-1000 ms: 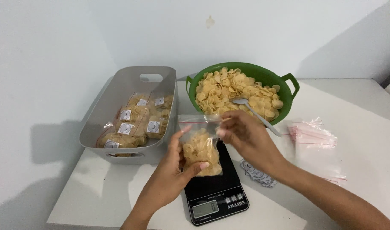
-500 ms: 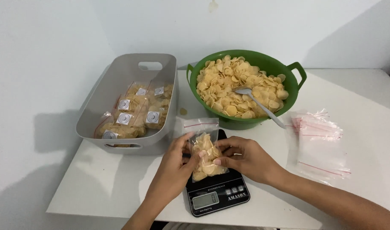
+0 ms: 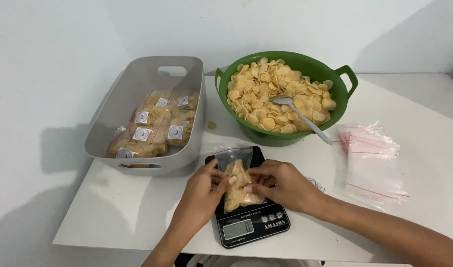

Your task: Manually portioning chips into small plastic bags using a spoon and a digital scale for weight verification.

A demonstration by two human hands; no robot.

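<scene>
Since half a second ago I see the small clear bag of crackers (image 3: 240, 184) has settled lower onto the black kitchen scale (image 3: 248, 221), and both hands have closed in. My left hand (image 3: 201, 190) pinches the bag's 9 o'clock edge, grip clamped; my right hand (image 3: 284, 185) clamps its 3 o'clock edge. At 10 o'clock on the bench (image 3: 122, 212) sits the grey tub (image 3: 137, 89) of filled packets (image 3: 154, 126). At 12 o'clock stands the green bowl (image 3: 285, 133) with its spoon (image 3: 301, 116). Empty zip bags (image 3: 372, 160) lie at 3 o'clock, well apart.
</scene>
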